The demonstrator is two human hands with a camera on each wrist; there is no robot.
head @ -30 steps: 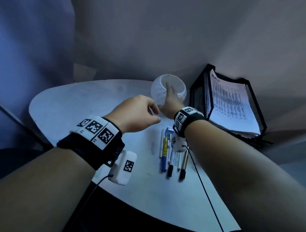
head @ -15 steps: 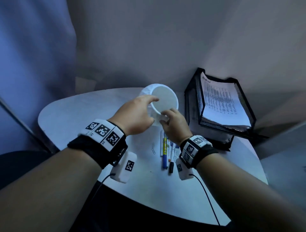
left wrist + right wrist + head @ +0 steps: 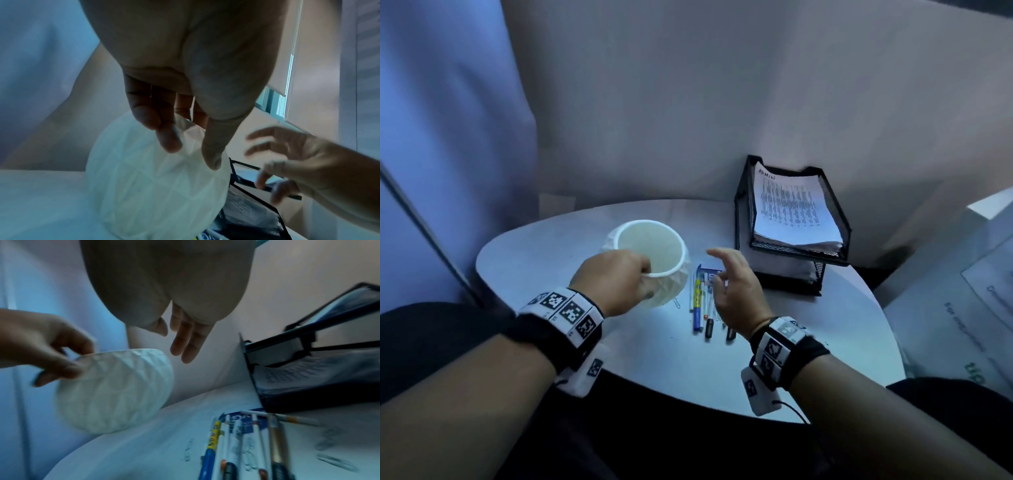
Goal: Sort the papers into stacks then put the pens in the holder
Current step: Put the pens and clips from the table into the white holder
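Observation:
A white faceted holder (image 3: 654, 260) is tilted toward me, its bottom edge near the round table (image 3: 524, 246). My left hand (image 3: 616, 281) grips the holder's near rim (image 3: 189, 131), thumb outside and fingers over the edge (image 3: 61, 366). My right hand (image 3: 729, 281) hovers open just right of the holder (image 3: 115, 391), fingers spread above several pens (image 3: 700, 301). The pens (image 3: 236, 447) lie side by side on the table. Printed papers (image 3: 791, 209) lie stacked in a black mesh tray (image 3: 743, 219).
The two-tier tray (image 3: 308, 369) stands at the table's back right, close to the pens. A few paper clips (image 3: 333, 459) lie scattered near the pens. A blue and white card (image 3: 712, 274) lies under the pen tips. Walls close in behind the table.
My right hand has let go of the holder and moved right, opening above the pens. My left hand has taken the rim and drawn the holder nearer, left of the pens.

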